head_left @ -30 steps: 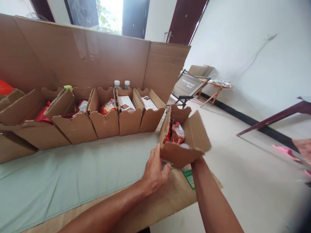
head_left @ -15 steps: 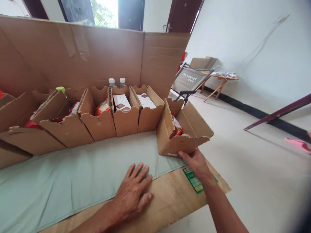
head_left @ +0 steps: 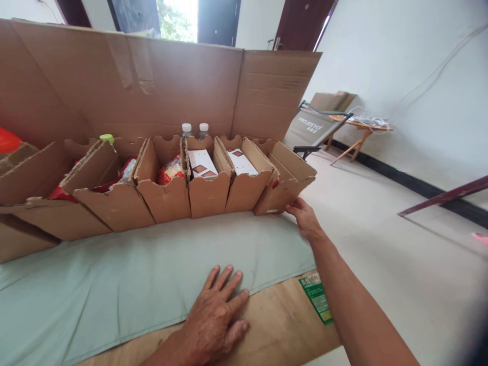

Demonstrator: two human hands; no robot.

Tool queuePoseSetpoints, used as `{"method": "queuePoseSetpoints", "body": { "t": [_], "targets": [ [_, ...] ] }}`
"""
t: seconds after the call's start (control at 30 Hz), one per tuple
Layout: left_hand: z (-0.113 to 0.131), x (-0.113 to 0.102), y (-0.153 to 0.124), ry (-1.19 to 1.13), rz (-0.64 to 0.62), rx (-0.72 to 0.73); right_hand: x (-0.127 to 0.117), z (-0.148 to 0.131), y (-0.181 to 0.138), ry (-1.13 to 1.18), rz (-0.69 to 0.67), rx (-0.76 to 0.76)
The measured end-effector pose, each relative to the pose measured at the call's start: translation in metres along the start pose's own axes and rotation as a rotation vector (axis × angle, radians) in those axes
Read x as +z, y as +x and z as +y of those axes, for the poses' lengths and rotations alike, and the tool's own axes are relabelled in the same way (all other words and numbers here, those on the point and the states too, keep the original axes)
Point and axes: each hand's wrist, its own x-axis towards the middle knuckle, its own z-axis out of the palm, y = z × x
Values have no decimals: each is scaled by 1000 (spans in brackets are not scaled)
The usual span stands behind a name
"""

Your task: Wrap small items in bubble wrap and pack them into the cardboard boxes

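Observation:
My right hand [head_left: 305, 218] is at the lower right corner of the rightmost cardboard box [head_left: 280, 197], its thumb near the front and the other fingers partly hidden against the side. That box stands beside another open-topped box [head_left: 246, 192], which holds a white packet with brown squares [head_left: 242, 161]. Only a sliver of red shows inside the rightmost box. My left hand [head_left: 215, 315] lies flat with fingers spread, across the edge of the pale green cloth [head_left: 152, 264] and the bare wooden board [head_left: 274, 315]; it holds nothing.
Several more cardboard boxes [head_left: 163, 198] run leftward in a row, with packets inside. Two white-capped bottles [head_left: 186, 129] stand behind them, before a tall cardboard panel [head_left: 171, 86]. A folding chair [head_left: 316, 129] and a small wooden table [head_left: 358, 127] are beyond the board's right side.
My right hand has pushed the rightmost box back and in line with the row, close against its neighbour. My left hand stays flat in about the same place. The view has shifted slightly.

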Motion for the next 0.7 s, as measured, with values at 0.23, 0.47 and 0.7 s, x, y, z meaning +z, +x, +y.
{"method": "queuePoseSetpoints", "body": {
  "t": [0.23,0.47,0.7],
  "targets": [
    [0,-1,0,-60,43,7,24,-50,-66,-78,208,-209],
    [1,3,-1,-63,92,19,108,-135,-37,-835,-184,-382],
    [-21,9,-3,-209,590,-160,77,-140,-84,-886,-187,-405]
  ]
}}
